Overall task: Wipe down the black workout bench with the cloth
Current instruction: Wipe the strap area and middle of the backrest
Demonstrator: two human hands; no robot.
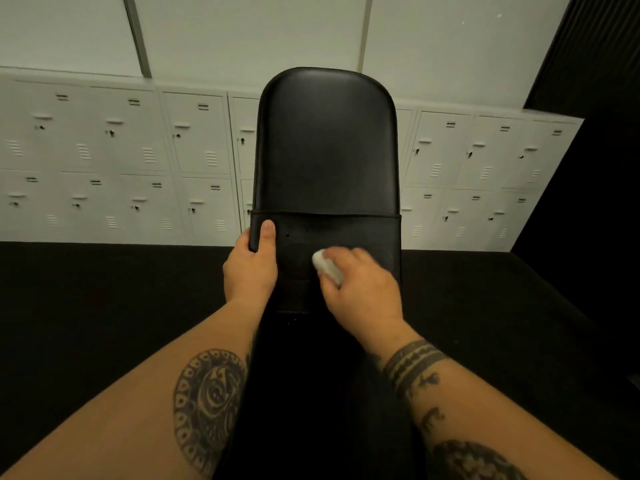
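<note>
Cloth, bunched into a small white wad, is pressed against the lower pad of the black workout bench, just below the seam where that pad meets the long, round-topped backrest pad. The right hand is curled over the wad with its fingers closed round it, so that only the end nearer the bench's left edge shows; hand and cloth are slightly blurred. The left hand grips the bench's left edge level with the cloth, its thumb flat on top of the pad and its other fingers out of sight round the side. The cloth looks light and soft, likely to crumple or slide out from under the fingers when pushed hard, so it is best held balled in the palm with the fingers bearing down over it. The bench looks heavy and stiff in its frame, its smooth dark cover padded and probably a little slick once damp; the pad's edge, where the left hand has it, seems the sound place to steady it. Which parts are already wiped cannot be told from the dull sheen, and the backrest pad may well remain to be done. Two tattooed forearms reach in along the bench's near end. Dark floor lies on either side of the bench, two rows of white lockers stand behind it, and pale wall panels rise above those.
</note>
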